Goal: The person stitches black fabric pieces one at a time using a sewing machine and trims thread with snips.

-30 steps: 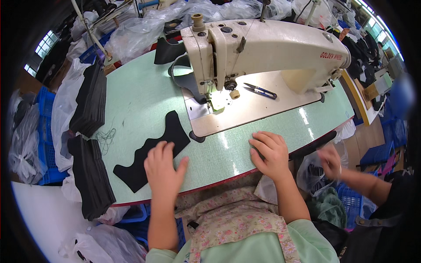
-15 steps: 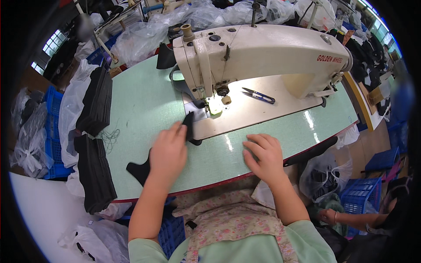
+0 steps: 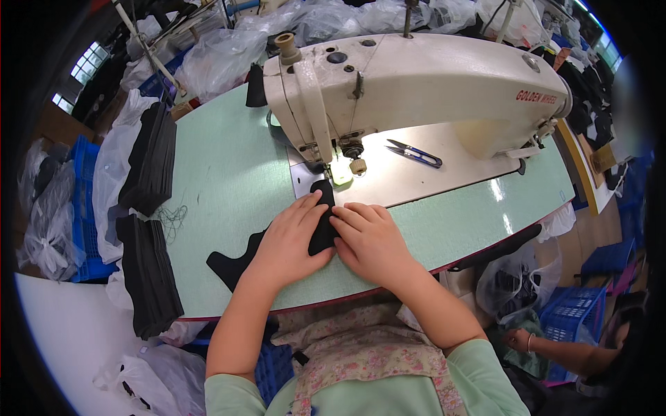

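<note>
A black fabric piece (image 3: 322, 234) with a curved, notched outline lies on the pale green table (image 3: 215, 173) in front of the sewing machine (image 3: 409, 83). Its narrow upper end reaches the metal plate just before the lit needle area (image 3: 330, 173). My left hand (image 3: 286, 239) rests flat across the cloth, fingers stretched toward the needle, hiding its middle. From the other side, my right hand (image 3: 371, 239) touches the cloth's right edge with extended fingertips. Both hands are open, pressing on the cloth rather than gripping it. Blue-handled thread snips (image 3: 415, 154) lie on the machine bed.
Two stacks of black cut pieces (image 3: 147, 163) stand along the table's left edge, near loose dark thread (image 3: 173, 218). Blue crates (image 3: 84, 208) and clear plastic bags (image 3: 218, 66) surround the table. At lower right, another person's hand (image 3: 517, 340) shows beside a blue basket (image 3: 572, 312).
My right hand has moved left from the bare table onto the cloth's edge. My left hand has flattened over the cloth, which now lies turned and further right, nearer the needle.
</note>
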### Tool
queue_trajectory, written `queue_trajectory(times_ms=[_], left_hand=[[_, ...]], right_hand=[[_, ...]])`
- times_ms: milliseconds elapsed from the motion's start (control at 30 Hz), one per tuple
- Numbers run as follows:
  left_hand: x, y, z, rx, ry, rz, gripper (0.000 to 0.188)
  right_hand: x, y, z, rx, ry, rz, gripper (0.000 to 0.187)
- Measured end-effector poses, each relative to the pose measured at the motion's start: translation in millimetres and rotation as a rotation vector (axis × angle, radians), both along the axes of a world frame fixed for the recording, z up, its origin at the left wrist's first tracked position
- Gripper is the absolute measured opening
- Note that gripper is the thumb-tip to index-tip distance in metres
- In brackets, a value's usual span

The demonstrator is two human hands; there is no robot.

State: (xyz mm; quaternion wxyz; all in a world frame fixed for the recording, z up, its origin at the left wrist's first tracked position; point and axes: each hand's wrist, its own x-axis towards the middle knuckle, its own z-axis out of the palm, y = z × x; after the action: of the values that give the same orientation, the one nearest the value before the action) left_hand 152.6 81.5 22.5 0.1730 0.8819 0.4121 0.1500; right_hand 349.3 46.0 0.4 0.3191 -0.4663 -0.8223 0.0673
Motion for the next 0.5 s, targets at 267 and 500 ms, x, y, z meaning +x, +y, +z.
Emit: queue_trajectory(times_ms=[267,500], left_hand=[[1.7,8.2,-2.1,0.048,0.049,0.003,0.070],[4.6,16.9,-4.7,0.069,0.046,0.021,0.067]], right_hand=[[-3.4,1.6,-6.1,0.007,0.024,-0.058,0.037],[-4.4,4.8,-6.9,0.010,-0.021,-0.069,0.040]])
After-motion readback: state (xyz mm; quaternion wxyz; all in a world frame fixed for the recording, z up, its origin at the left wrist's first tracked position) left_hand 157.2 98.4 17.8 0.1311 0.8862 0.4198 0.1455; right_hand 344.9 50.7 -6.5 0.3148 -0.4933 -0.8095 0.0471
